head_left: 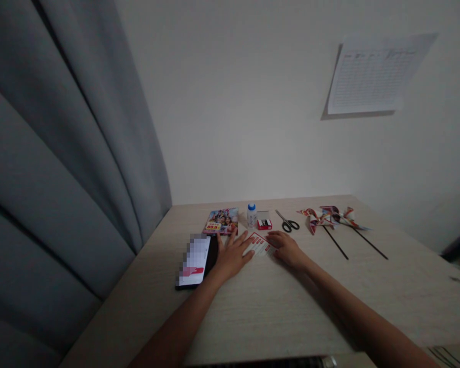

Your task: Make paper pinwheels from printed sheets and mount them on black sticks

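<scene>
A small white printed paper (pixel 259 244) with red edging and red marks lies on the table, turned cornerwise between my hands. My left hand (pixel 232 255) rests flat with its fingers spread; its right-hand fingertips touch the paper's left side. At the paper's right side, my right hand (pixel 288 249) has its fingers bent together over the edge, with the thumb below. The palm hides part of that grip. Just left of my left hand is a phone (pixel 193 263) with a lit screen, partly blurred out, in a dark case.
Behind my hands stand a blue-capped white bottle (pixel 252 215), a small red box (pixel 264 224), black-handled scissors (pixel 290 225) and a colourful leaflet (pixel 222 221). Two paper pinwheels (pixel 320 219) on dark sticks lie right. A grey curtain (pixel 99 153) borders the table's left side.
</scene>
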Demonstrator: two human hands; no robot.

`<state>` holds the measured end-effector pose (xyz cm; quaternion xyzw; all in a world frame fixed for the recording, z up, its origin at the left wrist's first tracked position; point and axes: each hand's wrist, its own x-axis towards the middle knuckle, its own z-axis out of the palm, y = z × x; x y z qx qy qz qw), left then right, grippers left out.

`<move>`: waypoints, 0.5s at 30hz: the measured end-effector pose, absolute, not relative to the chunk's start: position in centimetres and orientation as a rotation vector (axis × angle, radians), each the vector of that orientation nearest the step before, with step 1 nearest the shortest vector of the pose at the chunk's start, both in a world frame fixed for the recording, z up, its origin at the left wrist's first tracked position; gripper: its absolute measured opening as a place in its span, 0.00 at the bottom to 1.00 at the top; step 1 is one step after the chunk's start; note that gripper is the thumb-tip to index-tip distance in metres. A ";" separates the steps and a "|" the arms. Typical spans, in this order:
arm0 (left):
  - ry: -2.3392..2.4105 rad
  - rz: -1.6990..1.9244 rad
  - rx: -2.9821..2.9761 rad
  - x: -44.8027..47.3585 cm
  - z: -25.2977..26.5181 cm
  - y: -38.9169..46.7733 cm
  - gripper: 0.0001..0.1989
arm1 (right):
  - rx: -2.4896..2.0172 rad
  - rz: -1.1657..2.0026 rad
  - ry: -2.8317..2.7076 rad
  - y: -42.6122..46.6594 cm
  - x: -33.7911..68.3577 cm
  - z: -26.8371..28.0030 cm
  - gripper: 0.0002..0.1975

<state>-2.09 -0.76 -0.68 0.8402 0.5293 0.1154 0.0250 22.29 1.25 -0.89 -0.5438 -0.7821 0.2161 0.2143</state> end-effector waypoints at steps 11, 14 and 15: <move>1.690 0.289 2.595 -1.9 -0.4 -0.9 0.25 | -1.362 0.633 -2.179 2.0 23.5 -1.4 0.29; 1.697 0.296 2.588 -1.9 -0.3 -1.0 0.25 | -1.276 0.671 -2.174 2.4 24.2 -1.9 0.29; 1.695 0.301 2.586 -1.9 -0.3 -0.9 0.25 | -1.243 0.691 -2.167 2.5 24.4 -2.0 0.29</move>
